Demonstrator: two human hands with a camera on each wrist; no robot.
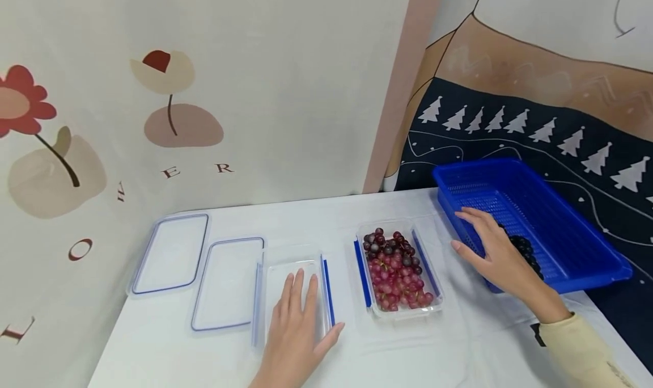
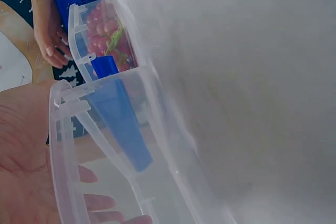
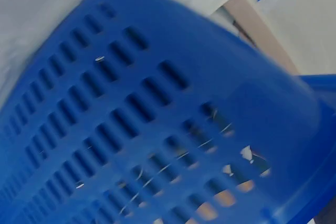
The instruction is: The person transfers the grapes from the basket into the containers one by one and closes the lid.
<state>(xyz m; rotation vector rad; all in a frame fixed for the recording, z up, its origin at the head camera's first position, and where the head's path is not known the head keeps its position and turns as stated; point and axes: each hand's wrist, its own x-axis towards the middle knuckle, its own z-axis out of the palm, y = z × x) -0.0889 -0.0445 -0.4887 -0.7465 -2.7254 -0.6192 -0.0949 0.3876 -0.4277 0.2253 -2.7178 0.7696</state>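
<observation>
My left hand (image 1: 293,331) is held over a transparent plastic container (image 1: 275,280) with blue side latches, its fingers straight and slightly spread. In the left wrist view those fingertips (image 2: 100,202) show through the container wall (image 2: 65,156). To the right stands a second transparent container (image 1: 410,314) filled with red and dark purple grapes (image 1: 395,274). My right hand (image 1: 497,257) reaches over the near left side of a blue perforated basket (image 1: 576,246), fingers relaxed and thumb apart, with nothing in its grasp. Black grapes (image 1: 525,252) lie in the basket, partly hidden behind that hand.
Two transparent lids with blue seals lie on the white table to the left, one lid (image 1: 170,254) farther out and another lid (image 1: 227,286) beside the left container. A printed curtain (image 1: 285,93) hangs right behind the table's back edge.
</observation>
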